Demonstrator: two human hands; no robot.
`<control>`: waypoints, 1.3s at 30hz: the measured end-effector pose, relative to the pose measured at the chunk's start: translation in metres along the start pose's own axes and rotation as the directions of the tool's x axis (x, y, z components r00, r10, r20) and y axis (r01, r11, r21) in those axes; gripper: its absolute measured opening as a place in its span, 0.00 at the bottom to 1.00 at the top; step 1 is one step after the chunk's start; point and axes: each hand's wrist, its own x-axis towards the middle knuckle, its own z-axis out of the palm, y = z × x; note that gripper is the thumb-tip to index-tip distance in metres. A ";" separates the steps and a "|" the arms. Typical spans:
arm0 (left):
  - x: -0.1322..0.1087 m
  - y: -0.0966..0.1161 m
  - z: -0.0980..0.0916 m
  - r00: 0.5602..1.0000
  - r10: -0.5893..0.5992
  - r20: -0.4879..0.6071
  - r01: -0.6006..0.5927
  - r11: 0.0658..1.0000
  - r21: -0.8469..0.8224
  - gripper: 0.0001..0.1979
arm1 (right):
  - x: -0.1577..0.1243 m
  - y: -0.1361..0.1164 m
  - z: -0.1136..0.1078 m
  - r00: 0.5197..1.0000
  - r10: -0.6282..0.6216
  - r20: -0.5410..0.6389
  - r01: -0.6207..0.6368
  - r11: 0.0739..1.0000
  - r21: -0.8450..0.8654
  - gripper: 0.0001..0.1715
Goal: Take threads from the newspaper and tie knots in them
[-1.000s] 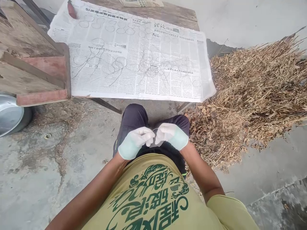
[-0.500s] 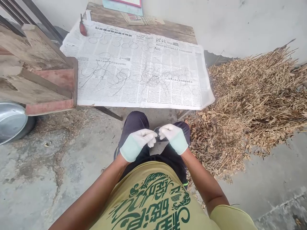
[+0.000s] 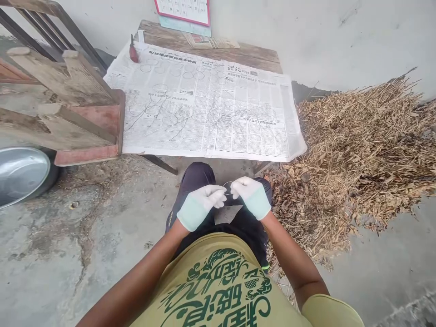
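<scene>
Both hands wear white gloves with pale green cuffs and meet over my lap. Between them is a small loop of thin wire, its curve showing in the gap. My left hand pinches the loop's left side. My right hand has its fingers closed on the right side. The ends of the wire are hidden by the gloves. On the newspaper ahead lie several thin wire rings at the back and loose, tangled wires nearer the front.
The newspaper covers a wooden table. A red-handled tool lies at its back left, and a calendar stands behind. At left are a wooden chair and a metal basin. Dry stalks are heaped at right.
The view has tilted up a little and turned left, so more of the calendar and chair shows. Both hands stay on the wire loop, with only slight movement of the fingers.
</scene>
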 end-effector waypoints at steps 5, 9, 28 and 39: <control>-0.003 0.000 -0.012 0.992 0.088 0.095 -0.066 0.975 -0.214 0.31 | 0.001 0.000 -0.003 0.999 -0.026 -0.028 0.027 0.998 0.051 0.09; -0.004 -0.008 -0.011 0.994 0.068 0.090 -0.041 0.961 -0.273 0.32 | 0.000 0.000 -0.005 1.000 -0.011 -0.019 0.012 0.996 0.086 0.09; -0.004 0.001 -0.006 0.994 0.017 -0.110 -0.033 0.990 -0.137 0.28 | 0.001 -0.010 -0.010 0.996 0.025 0.087 -0.030 0.998 0.053 0.09; 0.008 -0.037 -0.044 0.958 -0.020 -0.286 0.010 0.999 -0.038 0.39 | 0.084 -0.069 -0.110 0.988 -0.127 -0.087 0.138 0.980 0.141 0.14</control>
